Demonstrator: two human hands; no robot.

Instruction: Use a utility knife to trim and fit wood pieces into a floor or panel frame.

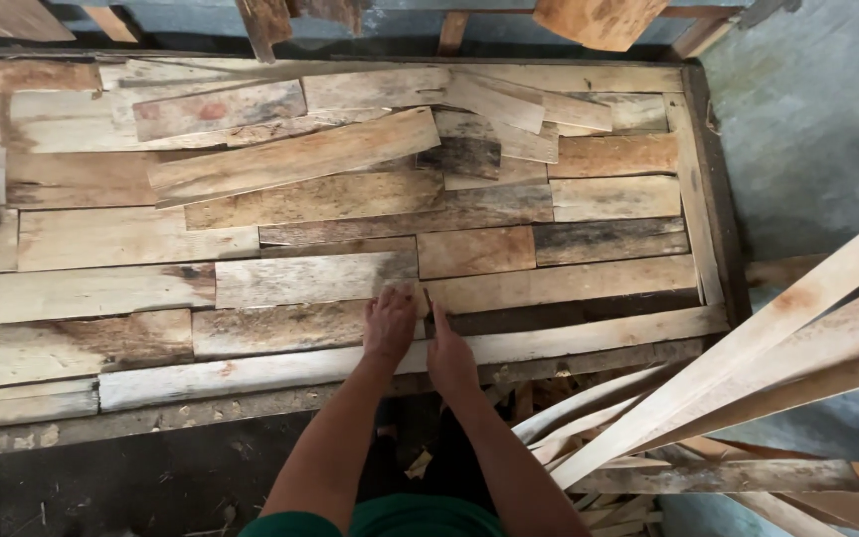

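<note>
Head view, hands: the left hand point(390, 323) lies flat, fingers spread, on a pale grey-brown weathered plank point(290, 328) in the near rows; the right hand point(449, 353) rests open beside it, fingertips at the dark gap where that plank ends, gripping nothing.
Plank position: near edge of the bed, just above a long pale strip of wood point(400, 363), its right end meeting a long tan board point(559, 283).
Risk: rough edges could splinter the bare fingers; a finger could get pinched in the gap if a board slides.
Surface: a low dark-framed wooden bed point(713, 199) filled with mismatched stained planks.
Room: grey concrete floor point(817, 129); loose pale slats point(748, 368) leaning at right.
</note>
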